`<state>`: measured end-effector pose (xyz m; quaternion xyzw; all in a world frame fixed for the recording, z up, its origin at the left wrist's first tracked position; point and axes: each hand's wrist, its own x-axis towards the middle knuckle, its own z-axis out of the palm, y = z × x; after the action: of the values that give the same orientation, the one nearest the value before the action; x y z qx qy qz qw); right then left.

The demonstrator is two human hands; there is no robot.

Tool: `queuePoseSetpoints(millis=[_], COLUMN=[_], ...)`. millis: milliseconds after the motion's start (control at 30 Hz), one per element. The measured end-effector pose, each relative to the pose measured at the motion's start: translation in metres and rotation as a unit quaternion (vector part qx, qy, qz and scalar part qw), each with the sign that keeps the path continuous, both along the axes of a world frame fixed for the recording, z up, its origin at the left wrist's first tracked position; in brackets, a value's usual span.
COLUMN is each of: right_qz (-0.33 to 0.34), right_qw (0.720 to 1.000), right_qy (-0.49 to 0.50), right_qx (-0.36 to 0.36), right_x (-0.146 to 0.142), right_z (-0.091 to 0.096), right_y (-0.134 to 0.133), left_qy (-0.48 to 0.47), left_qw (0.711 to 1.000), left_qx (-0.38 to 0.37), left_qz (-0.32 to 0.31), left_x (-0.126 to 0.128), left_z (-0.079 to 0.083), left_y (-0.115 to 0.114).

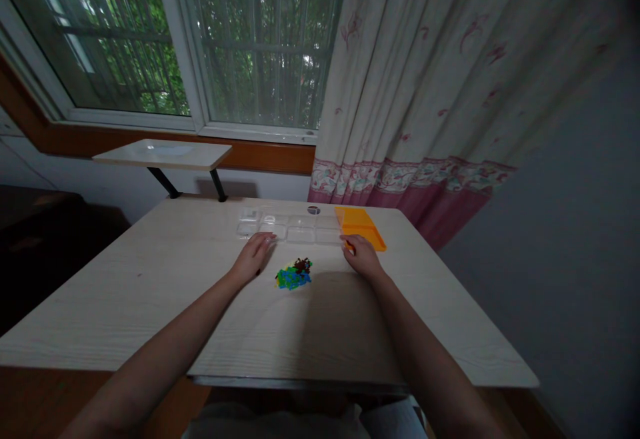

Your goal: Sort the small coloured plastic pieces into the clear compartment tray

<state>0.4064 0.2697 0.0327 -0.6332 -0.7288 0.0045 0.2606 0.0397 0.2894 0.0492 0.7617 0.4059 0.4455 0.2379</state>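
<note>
A small heap of coloured beads [294, 274], blue, green, yellow and dark red, lies on the pale wooden table [150, 279] between my two hands. My left hand [256, 254] rests flat with fingers stretched out, its fingertips touching the near edge of a clear plastic compartment box [290, 226]. My right hand [361, 256] lies just right of the beads, fingers curled at the near corner of an orange lid [360, 226]; a small orange bit shows at its fingertips.
A small dark round object [314, 210] lies behind the clear box. A little white shelf on black legs [163, 154] stands under the window. A flowered curtain [425, 92] hangs at the right. The table's far and right edges are near.
</note>
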Motion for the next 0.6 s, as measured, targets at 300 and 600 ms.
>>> queuePoseSetpoints(millis=[300,600], right_qz=[0.004,0.005], right_qw=[1.000,1.000], right_qy=[0.011,0.012], right_qx=[0.001,0.004], right_x=[0.000,-0.002], right_z=[0.001,0.002], right_y=[0.000,-0.001], left_qy=[-0.112,-0.252], left_qw=[0.992,0.954], left_qx=[-0.037,-0.152], left_qz=[0.048,0.065], left_x=[0.032,0.074], left_z=[-0.014,-0.027], left_y=[-0.014,-0.031])
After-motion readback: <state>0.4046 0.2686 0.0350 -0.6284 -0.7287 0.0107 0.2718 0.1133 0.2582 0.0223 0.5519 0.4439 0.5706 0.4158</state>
